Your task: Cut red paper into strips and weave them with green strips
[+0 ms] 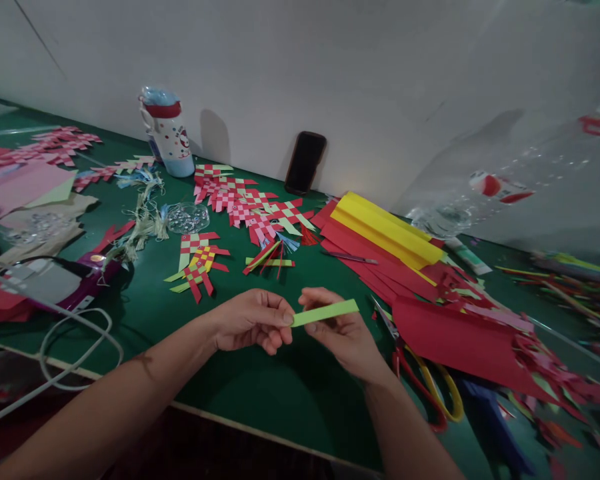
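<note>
My left hand [255, 321] pinches one end of a light green paper strip [333, 311] between thumb and fingers. The strip runs to the right, across the front of my right hand [343, 337]. That hand's fingers curl loosely behind the strip, with the thumb apart below it; whether it touches the strip I cannot tell. Just beyond my hands lies a small bundle of red and green strips [270, 259]. To its left are woven paper fish [199, 263] in red, green and yellow. More woven pieces in pink, red and green [247, 203] lie farther back.
Scissors [420, 373] lie right of my right hand, beside red paper [460, 340] and yellow sheets [387, 230]. A phone [305, 162] leans on the wall near a cup [170, 137]. Left are a purple device [100, 273] and a white cable [93, 333]; a plastic bottle [500, 187] is right.
</note>
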Demonstrator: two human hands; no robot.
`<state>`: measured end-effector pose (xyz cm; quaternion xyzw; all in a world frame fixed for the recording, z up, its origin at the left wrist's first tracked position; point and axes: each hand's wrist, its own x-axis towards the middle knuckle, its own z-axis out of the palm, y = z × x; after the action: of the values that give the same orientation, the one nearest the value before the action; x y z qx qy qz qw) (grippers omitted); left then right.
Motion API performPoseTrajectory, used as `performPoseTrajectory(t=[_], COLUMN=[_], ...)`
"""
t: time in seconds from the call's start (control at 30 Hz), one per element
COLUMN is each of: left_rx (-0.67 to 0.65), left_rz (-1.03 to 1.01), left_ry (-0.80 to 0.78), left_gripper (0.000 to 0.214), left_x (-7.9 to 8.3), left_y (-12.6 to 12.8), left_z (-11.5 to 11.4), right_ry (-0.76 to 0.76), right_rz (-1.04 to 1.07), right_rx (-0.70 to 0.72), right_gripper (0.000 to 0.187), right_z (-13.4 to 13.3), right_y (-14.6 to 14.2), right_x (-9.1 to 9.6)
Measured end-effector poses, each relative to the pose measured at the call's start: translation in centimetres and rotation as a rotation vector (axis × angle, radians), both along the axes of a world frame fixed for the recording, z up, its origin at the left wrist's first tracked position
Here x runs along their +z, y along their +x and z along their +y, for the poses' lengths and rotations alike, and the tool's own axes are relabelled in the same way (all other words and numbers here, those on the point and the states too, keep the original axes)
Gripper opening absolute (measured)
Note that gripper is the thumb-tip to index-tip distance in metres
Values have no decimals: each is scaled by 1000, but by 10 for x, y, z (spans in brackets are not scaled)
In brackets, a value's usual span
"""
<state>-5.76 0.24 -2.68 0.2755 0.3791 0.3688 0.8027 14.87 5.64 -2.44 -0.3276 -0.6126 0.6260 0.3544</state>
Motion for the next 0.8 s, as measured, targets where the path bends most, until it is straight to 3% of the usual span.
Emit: performPoseTrajectory(t=[0.1,0.23,0.43,0.53,0.8], left_rx=[-75,-106,49,132,202], left_rz=[-35,-28,116,229,550], left_ry=[-42,-37,115,232,472], left_gripper=[29,33,50,56,21], left_x=[-1,-1,-5,-9,-12], left_y=[-1,0,9,13,22], left_z=[0,-1,0,1,-4], right_ry=[126,158,-74,-122,-137], right_rz=[5,5,76,31,17], right_rx=[114,80,-114,-168,-200], right_gripper=[22,4,15,21,24], right_z=[-6,-3,3,3,-1], right_y=[-2,-2,-3,-7,-15], right_x=[4,4,-6,-6,-12])
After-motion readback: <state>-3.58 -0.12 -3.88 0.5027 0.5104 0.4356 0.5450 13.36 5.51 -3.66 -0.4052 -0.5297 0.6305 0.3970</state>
